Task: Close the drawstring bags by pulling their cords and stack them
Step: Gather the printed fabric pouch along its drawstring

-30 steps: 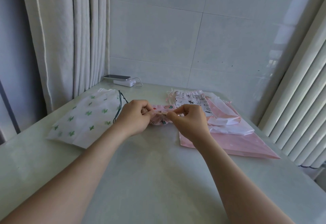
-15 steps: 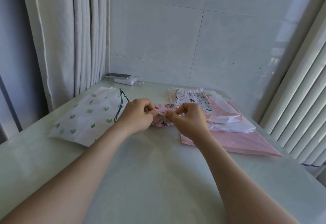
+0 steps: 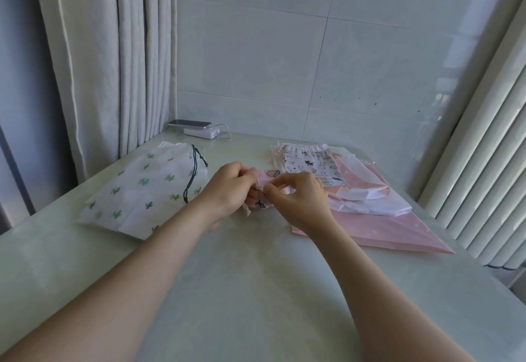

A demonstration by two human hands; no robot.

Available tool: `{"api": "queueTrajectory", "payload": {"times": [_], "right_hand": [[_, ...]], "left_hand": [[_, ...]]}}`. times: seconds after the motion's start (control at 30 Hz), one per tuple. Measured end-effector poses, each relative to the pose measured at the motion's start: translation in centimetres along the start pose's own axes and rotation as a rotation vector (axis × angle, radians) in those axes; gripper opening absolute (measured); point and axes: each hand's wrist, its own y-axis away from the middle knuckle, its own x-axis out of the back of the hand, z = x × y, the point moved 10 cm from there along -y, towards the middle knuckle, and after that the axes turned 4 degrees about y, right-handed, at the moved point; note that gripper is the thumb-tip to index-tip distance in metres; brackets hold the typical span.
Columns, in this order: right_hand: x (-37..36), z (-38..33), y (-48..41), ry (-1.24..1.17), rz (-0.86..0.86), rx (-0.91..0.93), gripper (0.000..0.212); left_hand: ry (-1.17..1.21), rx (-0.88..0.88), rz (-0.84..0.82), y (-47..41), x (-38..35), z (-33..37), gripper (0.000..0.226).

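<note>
A small pink drawstring bag with a strawberry print lies at the table's middle, mostly hidden by my hands. My left hand pinches its pale cord at the gathered mouth. My right hand pinches the bag's fabric right beside it. To the left lies a white bag with green cacti and a dark cord. To the right, a white bag with black cats rests on a white bag and a large pink bag.
A phone on a white power bank sits at the back left by the curtain. A radiator runs along the table's right side. A tiled wall stands behind the pale green table.
My hands have stayed at the small pink bag. A length of pale cord now hangs below my left hand, and the bag's mouth looks more gathered.
</note>
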Motion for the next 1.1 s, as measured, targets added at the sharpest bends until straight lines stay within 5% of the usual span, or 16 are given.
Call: {"api": "queueTrajectory", "payload": {"times": [0.3, 0.47, 0.83, 1.1], "right_hand": [[-1.5, 0.5, -0.1, -0.045, -0.11, 0.01, 0.028], [-0.3, 0.6, -0.1, 0.017, -0.023, 0.01, 0.011], [0.8, -2.5, 0.4, -0.296, -0.035, 0.212, 0.013], [1.3, -2.7, 0.3, -0.205, -0.039, 0.265, 0.009]], "left_hand": [[0.326, 0.081, -0.046, 0.4, -1.1, -0.2, 0.027], [0.289, 0.126, -0.116, 0.4, -1.8, -0.7, 0.031], [0.147, -0.001, -0.168, 0.3, -1.7, -0.3, 0.025], [0.051, 0.005, -0.258, 1.1, -2.2, 0.1, 0.039]]}}
